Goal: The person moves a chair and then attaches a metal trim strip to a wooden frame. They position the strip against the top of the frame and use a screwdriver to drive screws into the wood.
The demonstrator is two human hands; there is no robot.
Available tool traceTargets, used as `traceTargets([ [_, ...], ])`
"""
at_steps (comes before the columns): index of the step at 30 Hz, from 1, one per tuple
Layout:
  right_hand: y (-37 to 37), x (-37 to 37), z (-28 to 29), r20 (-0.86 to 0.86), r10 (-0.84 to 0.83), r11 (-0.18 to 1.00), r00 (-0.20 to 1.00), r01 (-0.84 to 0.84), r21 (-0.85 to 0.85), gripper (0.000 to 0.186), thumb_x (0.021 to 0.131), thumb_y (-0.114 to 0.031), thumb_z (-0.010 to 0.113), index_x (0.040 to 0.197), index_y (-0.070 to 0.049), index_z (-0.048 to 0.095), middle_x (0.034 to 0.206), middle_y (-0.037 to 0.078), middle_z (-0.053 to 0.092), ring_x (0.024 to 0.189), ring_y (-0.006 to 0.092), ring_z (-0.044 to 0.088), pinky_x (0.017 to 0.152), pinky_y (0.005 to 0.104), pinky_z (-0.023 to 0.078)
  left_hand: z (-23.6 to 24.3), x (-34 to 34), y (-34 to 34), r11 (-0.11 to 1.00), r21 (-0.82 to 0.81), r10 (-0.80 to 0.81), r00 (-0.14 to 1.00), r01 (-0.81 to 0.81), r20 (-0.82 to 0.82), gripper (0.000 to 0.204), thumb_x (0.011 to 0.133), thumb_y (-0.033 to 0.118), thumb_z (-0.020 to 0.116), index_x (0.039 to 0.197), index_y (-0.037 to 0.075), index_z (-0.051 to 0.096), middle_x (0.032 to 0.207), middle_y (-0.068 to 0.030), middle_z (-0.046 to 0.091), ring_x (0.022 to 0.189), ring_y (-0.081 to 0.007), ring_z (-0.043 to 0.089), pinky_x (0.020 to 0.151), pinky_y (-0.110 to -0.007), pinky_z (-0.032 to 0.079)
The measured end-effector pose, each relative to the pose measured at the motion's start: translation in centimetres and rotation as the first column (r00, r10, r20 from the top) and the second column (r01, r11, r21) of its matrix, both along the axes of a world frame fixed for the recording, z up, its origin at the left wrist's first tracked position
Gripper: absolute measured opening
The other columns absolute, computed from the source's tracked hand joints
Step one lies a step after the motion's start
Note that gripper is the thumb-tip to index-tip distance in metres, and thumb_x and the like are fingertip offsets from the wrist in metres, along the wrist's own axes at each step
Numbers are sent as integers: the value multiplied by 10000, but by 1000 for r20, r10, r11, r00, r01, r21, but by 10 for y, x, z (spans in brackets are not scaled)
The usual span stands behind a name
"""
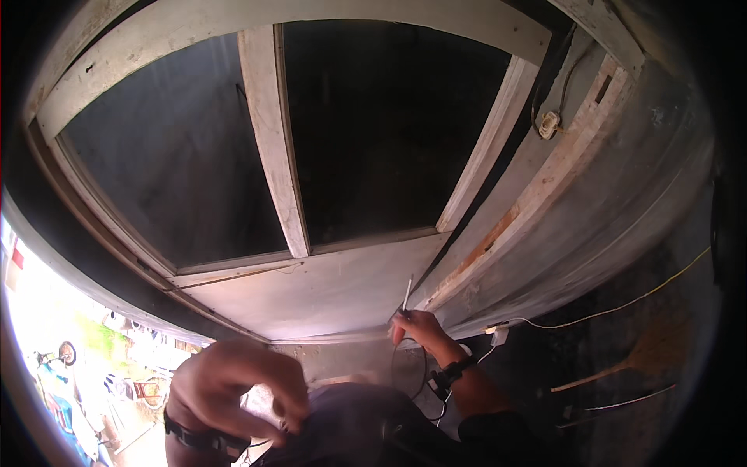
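Note:
In the lower middle, my right hand (424, 327) is closed around a slim tool with a pale shaft (408, 293). The shaft points upward, beside the lower right corner of a wooden door or window frame, and a reddish end shows below my fingers. A dark cord hangs in a loop just under this hand. At lower left, close to the camera, my left hand (241, 381) is bent, with thumb and fingertips pressed together. Its fingertips meet the edge of dark cloth (358, 420); what they pinch, if anything, is hidden. Both wrists wear black bands.
The pale frame (268, 132) with dark panes fills the upper view. A wired white fitting (549, 124) is at upper right. A white plug (496, 335) with a cable is right of my right hand, and a broom (654, 350) lies farther right. Bicycles (66, 354) stand outside, left.

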State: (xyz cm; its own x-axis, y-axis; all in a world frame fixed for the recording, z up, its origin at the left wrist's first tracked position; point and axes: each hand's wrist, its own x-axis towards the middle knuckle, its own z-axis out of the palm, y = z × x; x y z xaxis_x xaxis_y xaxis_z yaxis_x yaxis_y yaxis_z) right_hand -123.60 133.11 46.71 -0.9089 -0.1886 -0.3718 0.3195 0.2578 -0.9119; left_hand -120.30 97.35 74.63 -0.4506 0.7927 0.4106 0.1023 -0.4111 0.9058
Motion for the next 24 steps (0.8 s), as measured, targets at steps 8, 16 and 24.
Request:
traceTargets([
  [8,-121,-35,140,-299,328,924,896,-370,-95,267,955,-273,568,870,-35,655,763,19,671,669,92,560,643,240,432,-108,1,18,434,-430,516,610,-792,-602,596,796,170,771,1303,39,485,1070,-156,619,1005,-301,644,857,-381,522],
  [16,-199,-48,175,-159,358,771,920,-387,-505,210,933,-154,608,1100,-27,612,738,-18,577,515,38,374,472,198,281,-112,17,1,156,-264,787,281,-952,-549,609,828,94,722,1312,29,358,1022,-166,642,939,-286,668,800,-363,514],
  [24,-239,-57,216,-379,419,769,825,-544,-336,327,937,-277,595,1147,-27,616,625,-66,455,498,34,362,472,202,292,-46,22,-36,-40,-106,709,47,-994,-704,476,817,88,679,1258,55,501,1028,-173,637,916,-325,664,764,-375,544],
])
